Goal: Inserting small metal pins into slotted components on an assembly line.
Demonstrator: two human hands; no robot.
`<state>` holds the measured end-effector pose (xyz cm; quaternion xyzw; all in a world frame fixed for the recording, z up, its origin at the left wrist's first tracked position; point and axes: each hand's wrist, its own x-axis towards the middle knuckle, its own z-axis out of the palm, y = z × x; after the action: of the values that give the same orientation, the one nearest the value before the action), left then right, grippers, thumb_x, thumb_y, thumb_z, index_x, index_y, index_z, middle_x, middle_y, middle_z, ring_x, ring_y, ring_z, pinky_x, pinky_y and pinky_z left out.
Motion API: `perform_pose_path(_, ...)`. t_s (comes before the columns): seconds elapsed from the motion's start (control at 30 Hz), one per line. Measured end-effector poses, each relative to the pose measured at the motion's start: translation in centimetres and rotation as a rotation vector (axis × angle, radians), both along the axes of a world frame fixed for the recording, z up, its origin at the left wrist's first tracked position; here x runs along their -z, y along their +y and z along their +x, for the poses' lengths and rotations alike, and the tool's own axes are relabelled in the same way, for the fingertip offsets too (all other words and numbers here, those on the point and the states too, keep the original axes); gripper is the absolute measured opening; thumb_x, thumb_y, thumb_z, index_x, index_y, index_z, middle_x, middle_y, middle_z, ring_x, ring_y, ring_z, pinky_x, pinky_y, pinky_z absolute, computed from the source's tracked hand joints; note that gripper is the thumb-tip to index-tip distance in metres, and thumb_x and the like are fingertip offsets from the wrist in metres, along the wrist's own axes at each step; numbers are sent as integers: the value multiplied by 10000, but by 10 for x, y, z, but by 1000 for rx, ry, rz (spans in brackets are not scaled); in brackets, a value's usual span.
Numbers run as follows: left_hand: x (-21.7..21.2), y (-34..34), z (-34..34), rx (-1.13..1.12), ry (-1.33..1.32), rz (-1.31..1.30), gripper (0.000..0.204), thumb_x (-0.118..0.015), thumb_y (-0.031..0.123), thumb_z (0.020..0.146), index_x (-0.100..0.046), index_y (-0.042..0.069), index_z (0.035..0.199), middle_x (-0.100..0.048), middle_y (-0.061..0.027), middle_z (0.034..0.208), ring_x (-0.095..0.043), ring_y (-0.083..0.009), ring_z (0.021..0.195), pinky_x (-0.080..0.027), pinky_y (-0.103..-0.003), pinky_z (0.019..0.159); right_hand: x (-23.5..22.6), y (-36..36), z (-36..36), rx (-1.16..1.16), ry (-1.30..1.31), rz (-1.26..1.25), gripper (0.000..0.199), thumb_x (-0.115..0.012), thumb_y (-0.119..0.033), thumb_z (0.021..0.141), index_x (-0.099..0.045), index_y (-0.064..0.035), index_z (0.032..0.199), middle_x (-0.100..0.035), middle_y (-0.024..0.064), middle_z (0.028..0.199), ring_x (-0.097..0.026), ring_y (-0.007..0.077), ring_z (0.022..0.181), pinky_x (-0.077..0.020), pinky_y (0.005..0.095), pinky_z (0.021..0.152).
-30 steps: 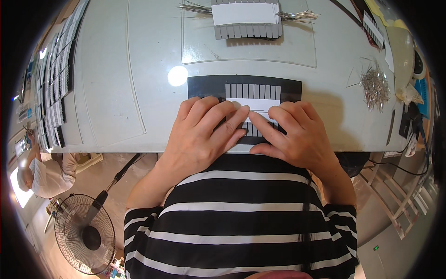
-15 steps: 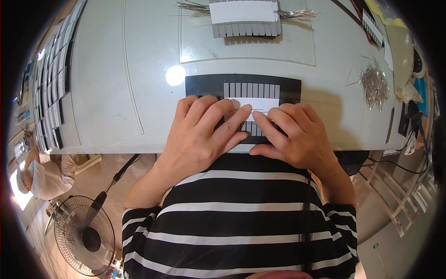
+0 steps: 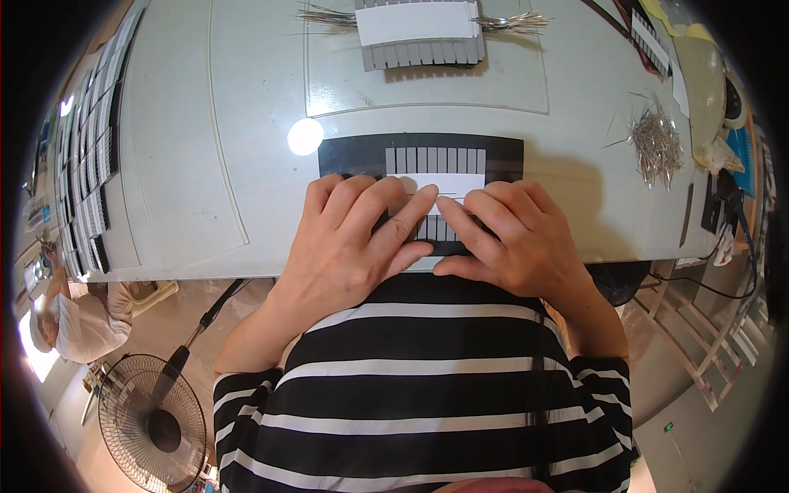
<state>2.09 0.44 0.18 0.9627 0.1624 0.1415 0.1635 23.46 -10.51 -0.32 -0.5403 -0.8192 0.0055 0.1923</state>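
A black board (image 3: 505, 156) lies near the table's front edge, with a row of narrow grey strips (image 3: 436, 159) on it. Across the strips runs a white band (image 3: 460, 182), with thin dark lines, perhaps wires, near its middle. My left hand (image 3: 345, 234) rests over the board's left part, index fingertip pressed on the band and thumb apart at the near edge. From the other side my right hand (image 3: 522, 234) touches the band with its index finger, its thumb also spread away. Both hands are open; the undersides of the fingers are hidden.
Beyond the board sits a stack of banded grey strips (image 3: 419, 29) with wire bundles sticking out sideways. A loose pile of thin metal wires (image 3: 656, 148) lies at right. Many striped pieces (image 3: 90, 156) line the left edge. A fan (image 3: 156, 419) and another person (image 3: 86, 324) are lower left.
The whole view has shifted slightly, so the table things sit a little farther left. Both hands keep nearly the same pose on the white band.
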Motion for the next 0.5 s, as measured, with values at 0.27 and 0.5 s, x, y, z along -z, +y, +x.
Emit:
perform_pose_path(0.27, 3, 2, 3, 47, 16, 74, 475, -707, 330, 866, -651, 77, 1264, -570, -102, 1343, -548, -305, 1118, -421, -434, 924, 6, -3, 3, 20, 114, 173, 511, -705, -495, 823, -681, -65, 1099, -621, 39, 962, -605, 212, 874, -464, 335, 700)
perform_pose_path(0.5, 8, -1, -11, 13, 72, 92, 564, -780, 242, 799, -627, 117, 1327, -528, -131, 1389, -502, -335, 1182, -402, -463, 966, -60, -46, 197, 1048, 416, 757, 202, -723, -234, 922, -728, -54, 1014, -688, -5, 889, -568, 88, 711, -452, 234, 604)
